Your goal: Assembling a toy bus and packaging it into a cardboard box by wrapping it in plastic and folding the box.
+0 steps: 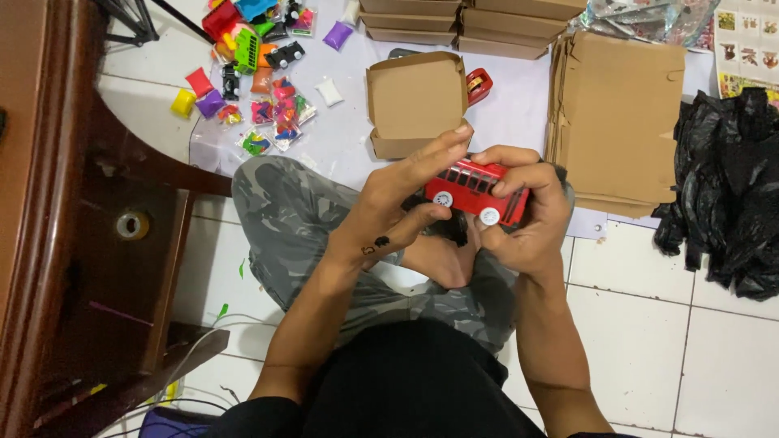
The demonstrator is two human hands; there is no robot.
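Here, two hands — left hand (403,203), right hand (523,219) — fingers clasping one red toy bus (475,189)

Even, bright indoor light; soft shadows under both hands; slight motion blur at the fingers; edges sharp.

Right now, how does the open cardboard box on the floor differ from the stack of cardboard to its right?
The open box is folded up, with raised walls and its lid open; the flat stack is unfolded sheets lying layered. The open box is one piece and looks smaller; the flat stack holds many. Both are plain brown cardboard.
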